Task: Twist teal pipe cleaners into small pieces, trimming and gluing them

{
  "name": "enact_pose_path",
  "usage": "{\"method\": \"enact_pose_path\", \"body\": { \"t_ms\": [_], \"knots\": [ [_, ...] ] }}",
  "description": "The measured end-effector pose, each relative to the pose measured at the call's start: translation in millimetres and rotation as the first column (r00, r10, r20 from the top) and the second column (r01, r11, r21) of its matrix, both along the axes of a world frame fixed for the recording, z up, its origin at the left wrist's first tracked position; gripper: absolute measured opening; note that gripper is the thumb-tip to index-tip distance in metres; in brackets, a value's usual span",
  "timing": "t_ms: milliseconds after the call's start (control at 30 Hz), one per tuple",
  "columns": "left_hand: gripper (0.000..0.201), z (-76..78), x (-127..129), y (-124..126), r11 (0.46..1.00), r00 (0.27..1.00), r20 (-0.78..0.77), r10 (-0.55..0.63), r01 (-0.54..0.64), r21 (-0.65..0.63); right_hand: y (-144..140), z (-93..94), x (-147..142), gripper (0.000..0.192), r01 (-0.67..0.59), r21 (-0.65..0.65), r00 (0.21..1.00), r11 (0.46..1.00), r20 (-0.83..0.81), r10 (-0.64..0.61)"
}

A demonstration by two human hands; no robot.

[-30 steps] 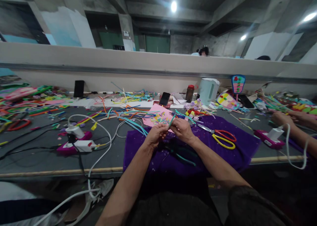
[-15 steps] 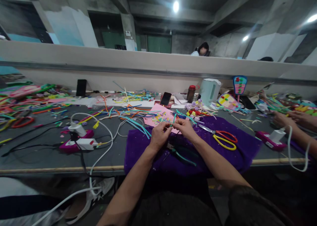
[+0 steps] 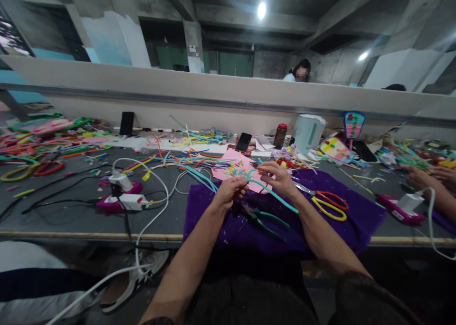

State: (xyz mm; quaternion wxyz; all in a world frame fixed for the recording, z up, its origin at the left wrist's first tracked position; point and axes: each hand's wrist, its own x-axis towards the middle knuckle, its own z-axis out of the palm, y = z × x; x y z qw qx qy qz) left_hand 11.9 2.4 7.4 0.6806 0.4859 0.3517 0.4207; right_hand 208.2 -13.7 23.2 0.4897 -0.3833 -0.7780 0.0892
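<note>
My left hand (image 3: 231,193) is closed in a pinch on a teal pipe cleaner (image 3: 280,200). One end of it bends into a small curl at my fingertips; its long tail slants down to the right, below my right palm. My right hand (image 3: 280,178) hovers just right of the curl, fingers bent and apart, with nothing visible in its grasp. Below both hands, pliers with teal handles (image 3: 272,220) lie on a purple cloth (image 3: 210,220). Scissors with one red and one yellow handle (image 3: 329,205) rest on the cloth's right part.
Behind my hands lies a pink sheet (image 3: 219,173) strewn with short coloured bits. Power strips (image 3: 121,199) with white cables stand to the left. A phone (image 3: 244,142), a red-capped bottle (image 3: 280,136) and a kettle (image 3: 309,132) line the back. Another person's hands (image 3: 425,177) are at right.
My hands have moved apart: the right hand has drawn back and its fingers have spread. The teal pipe cleaner's long tail now shows toward the right. The view has shifted slightly.
</note>
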Motion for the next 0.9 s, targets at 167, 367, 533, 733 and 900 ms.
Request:
{"method": "enact_pose_path", "body": {
  "t_ms": [167, 367, 533, 733, 900],
  "knots": [
    [0.019, -0.3, -0.9, 0.1, 0.993, 0.993, -0.020, -0.117, 0.117, -0.018, -7.3, 1.5, -14.6, 0.024, 0.016, 0.271, 0.936, 0.962, 0.335, -0.110],
    [0.022, -3.6, 0.4, -1.6, 0.988, 0.984, -0.106, -0.144, 0.148, 0.036, -8.4, -2.6, -16.2, 0.020, -0.056, 0.247, 0.902, 0.967, 0.427, -0.057],
    [0.026, -3.6, 0.1, -4.7, 0.981, 0.983, -0.126, -0.134, 0.149, 0.126, -14.0, -3.4, -18.1, 0.022, -0.042, 0.187, 0.936, 0.981, 0.352, -0.027],
    [0.017, -2.5, 4.5, -9.7, 0.898, 0.974, -0.221, 0.049, 0.054, 0.437, -15.5, -6.3, -22.2, 0.018, 0.061, -0.081, 0.985, 0.995, 0.168, -0.046],
    [0.009, -2.6, 9.1, -14.9, 0.659, 0.905, -0.267, 0.331, -0.019, 0.752, -3.5, -14.9, -20.3, 0.025, -0.029, -0.492, 0.991, 0.870, -0.127, -0.039]
  ]
}}
